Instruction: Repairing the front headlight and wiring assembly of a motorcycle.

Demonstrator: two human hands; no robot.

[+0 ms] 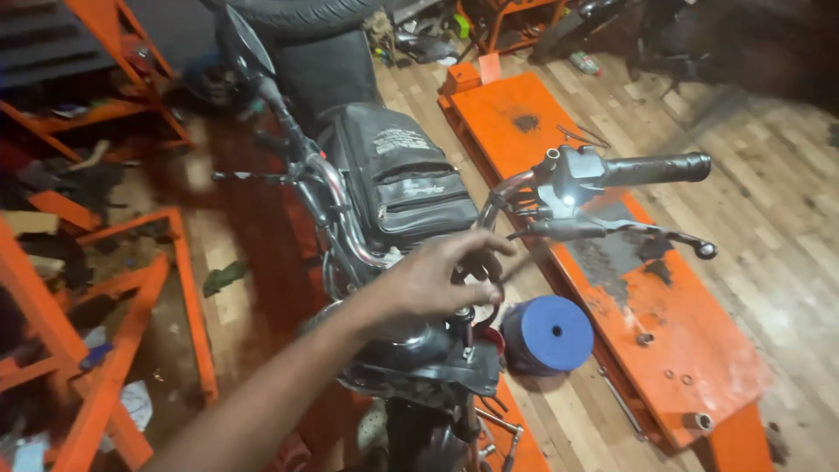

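Observation:
My left hand point(441, 280) reaches in from the lower left over the middle of a motorcycle's handlebar point(511, 188). Its fingers curl together at a thin dark cable point(520, 265) near the steering head, and the thumb sits beneath it. To the right are the black rubber grip point(655, 168), the grey switch housing point(572, 179) with a bright glint, and the brake lever point(629, 232). A black tank bag point(402, 179) lies on the tank just beyond my hand. My right hand is out of view.
A blue round cylinder point(549, 332) with a centre hole sits on the floor by the front of the bike. An orange lift platform point(690, 358) runs along the right over wooden flooring. Orange metal racks point(131, 306) with clutter stand on the left. A mirror point(240, 39) sticks up at the far side.

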